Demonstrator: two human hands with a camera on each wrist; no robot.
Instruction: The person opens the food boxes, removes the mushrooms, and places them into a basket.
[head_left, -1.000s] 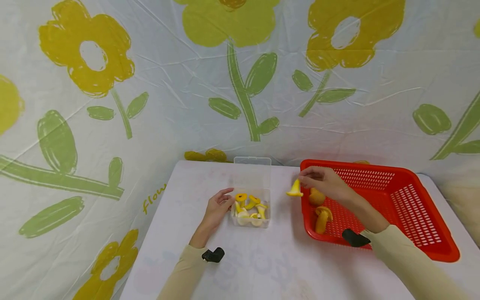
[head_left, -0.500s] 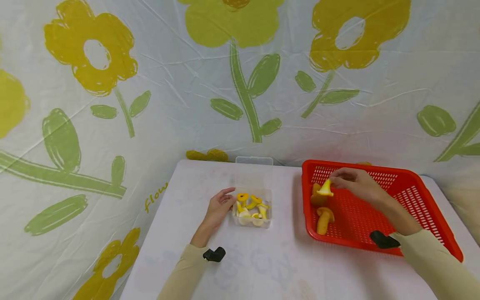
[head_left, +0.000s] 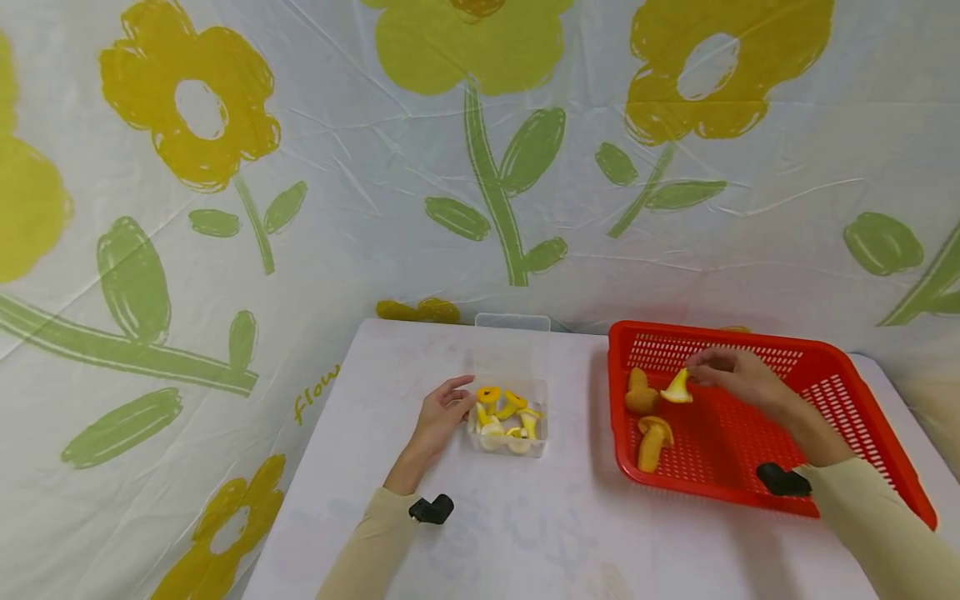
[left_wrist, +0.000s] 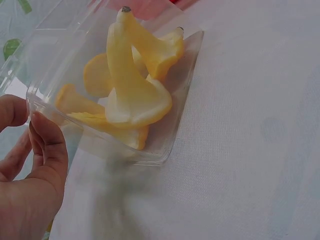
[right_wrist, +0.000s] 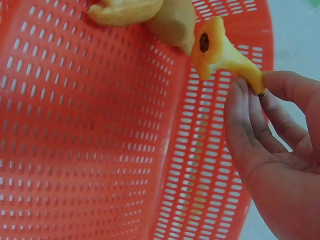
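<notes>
My right hand point(head_left: 738, 377) pinches a small yellow mushroom point(head_left: 677, 388) by its stem end, over the red basket point(head_left: 750, 492). In the right wrist view the mushroom point(right_wrist: 215, 50) shows a flared cap with a dark hole in it. My left hand point(head_left: 438, 414) holds the side of a clear plastic box point(head_left: 542, 417) at its corner, thumb and fingers at the rim point(left_wrist: 30, 97). Several yellow-and-white mushrooms point(left_wrist: 132, 95) lie inside the box, whose clear lid point(head_left: 512, 346) stands raised at the back.
Two larger brownish mushrooms, one stout point(head_left: 641, 396) and one with a wide cap point(head_left: 654, 442), lie at the basket's left end. Box and basket stand apart on a white table point(head_left: 555, 533). A flower-print cloth point(head_left: 360, 167) hangs behind and to the left.
My right hand has carried the yellow mushroom rightward, from beside the basket's left rim to over its inside, and slightly lower. The left hand stays at the box.
</notes>
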